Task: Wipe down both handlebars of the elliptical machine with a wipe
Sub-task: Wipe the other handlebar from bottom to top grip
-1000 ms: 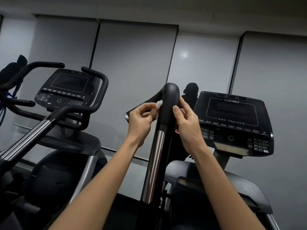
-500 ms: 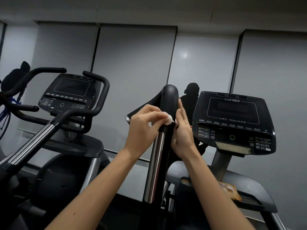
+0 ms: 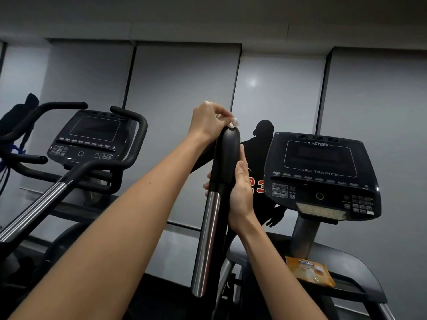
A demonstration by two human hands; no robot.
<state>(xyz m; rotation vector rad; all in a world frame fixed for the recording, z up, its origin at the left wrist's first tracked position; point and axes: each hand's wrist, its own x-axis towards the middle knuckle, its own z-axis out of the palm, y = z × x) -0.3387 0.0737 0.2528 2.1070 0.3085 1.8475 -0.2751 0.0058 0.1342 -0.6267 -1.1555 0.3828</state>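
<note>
A black handlebar grip [image 3: 227, 155] on a chrome tube [image 3: 205, 245] rises upright in the middle of the view. My left hand [image 3: 209, 122] is pinched on a small white wipe [image 3: 233, 123] and presses it onto the very top of the grip. My right hand [image 3: 240, 188] is wrapped around the grip's lower right side, fingers curling behind it. The machine's other handlebar is not visible.
The Cybex Arc Trainer console [image 3: 321, 174] stands to the right, with an orange wipe packet [image 3: 309, 271] lying on the ledge below it. A second machine with a console [image 3: 92, 137] and curved black bars [image 3: 129, 144] stands at left. Grey wall panels behind.
My left hand has carried the wipe from the middle of the grip up to its top. My right hand has slid lower and closed around the grip.
</note>
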